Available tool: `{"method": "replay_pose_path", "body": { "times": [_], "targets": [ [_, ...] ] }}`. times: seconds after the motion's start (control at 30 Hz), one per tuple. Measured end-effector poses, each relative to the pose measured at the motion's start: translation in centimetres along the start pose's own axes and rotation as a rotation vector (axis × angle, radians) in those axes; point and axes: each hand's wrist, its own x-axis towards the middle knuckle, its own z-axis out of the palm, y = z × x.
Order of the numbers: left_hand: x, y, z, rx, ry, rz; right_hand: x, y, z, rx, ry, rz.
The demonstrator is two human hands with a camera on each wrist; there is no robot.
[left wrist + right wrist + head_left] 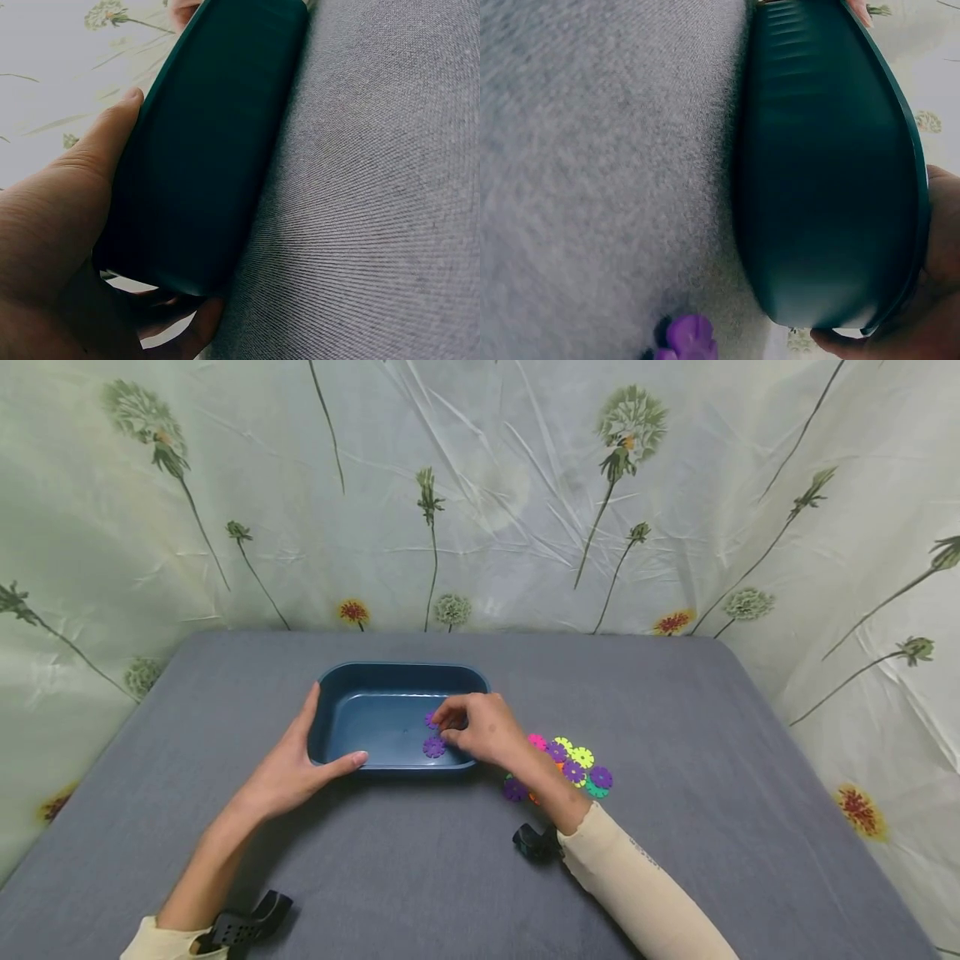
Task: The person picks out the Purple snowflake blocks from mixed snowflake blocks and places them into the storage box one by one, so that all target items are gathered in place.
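Note:
A dark blue rectangular plastic basin stands on the grey cloth. My left hand holds its left end, thumb over the near rim and fingers along the outer side. In the left wrist view, that thumb lies along the rim. My right hand reaches over the right end, fingers bent down inside. By its fingertips are a purple notched disc and another purple piece, partly covered. A bit of orange shows under the fingers; whether they pinch anything is hidden. The right wrist view shows mostly the basin's outer wall.
Several notched discs in purple, yellow, pink, orange and green lie piled right of the basin, partly behind the right forearm. A purple disc shows low in the right wrist view. A dandelion-print curtain hangs behind the grey-covered table.

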Motion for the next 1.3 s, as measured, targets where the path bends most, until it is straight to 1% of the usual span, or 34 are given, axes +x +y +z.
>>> {"method": "replay_pose_path", "body": {
  "times": [0.17, 0.27, 0.47, 0.6, 0.8, 0.97, 1.13, 1.3],
  "targets": [
    [0.1, 0.1, 0.1, 0.004, -0.004, -0.021, -0.3, 0.5, -0.2, 0.107, 0.007, -0.031],
    [0.0, 0.0, 0.1, 0.001, -0.007, -0.019, -0.5, 0.8, -0.3, 0.161, 0.015, -0.057],
    [-0.7, -0.6, 0.2, 0.011, -0.011, -0.014, -1.2, 1.2, -0.2, 0.200, 0.009, -0.114],
    [-0.6, -0.5, 0.3, 0.013, -0.009, -0.019, -1.5, 1.6, -0.8, 0.241, 0.014, -0.126],
    [0.0, -0.2, 0.3, 0.004, -0.005, -0.010, -2.2, 2.1, -1.9, 0.260, 0.065, -0.143],
    [-0.1, -0.2, 0.3, 0.005, -0.003, -0.013, -2.8, 2.6, -2.2, 0.274, 0.107, -0.183],
    [-0.2, -0.3, 0.4, 0.018, -0.009, -0.021, -3.3, 3.2, -2.3, 0.293, 0.141, -0.179],
    [0.1, -0.3, 0.3, 0.006, -0.005, -0.004, -3.6, 3.8, -2.9, 0.303, 0.177, -0.211]
  ]
}}
